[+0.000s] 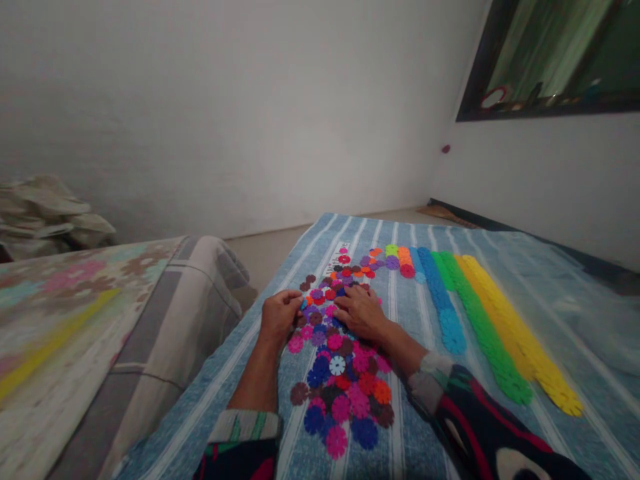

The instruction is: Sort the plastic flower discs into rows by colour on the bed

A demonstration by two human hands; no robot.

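Note:
A long heap of flower-shaped plastic discs point(359, 399), mostly pink, purple, dark blue, brown and red, lies down the middle of the striped blue cloth point(280, 400). At the heap's left edge, my left hand point(281, 317) is closed in a pinch, with a small blue disc point(303, 305) showing at its fingertips. My right hand point(363, 312) reaches over the heap, its fingers apart and touching the discs; the fingertips partly hide what lies under them. A pale blue disc point(337, 365) stands out among the darker ones nearer to me.
Overlapping rows of sorted discs lie to the right: a yellow row point(525, 337), a green row point(487, 337), a blue row point(437, 287) and a short orange row point(405, 257). At the left is another surface with a flowered cloth point(70, 280). A white wall point(280, 120) rises behind.

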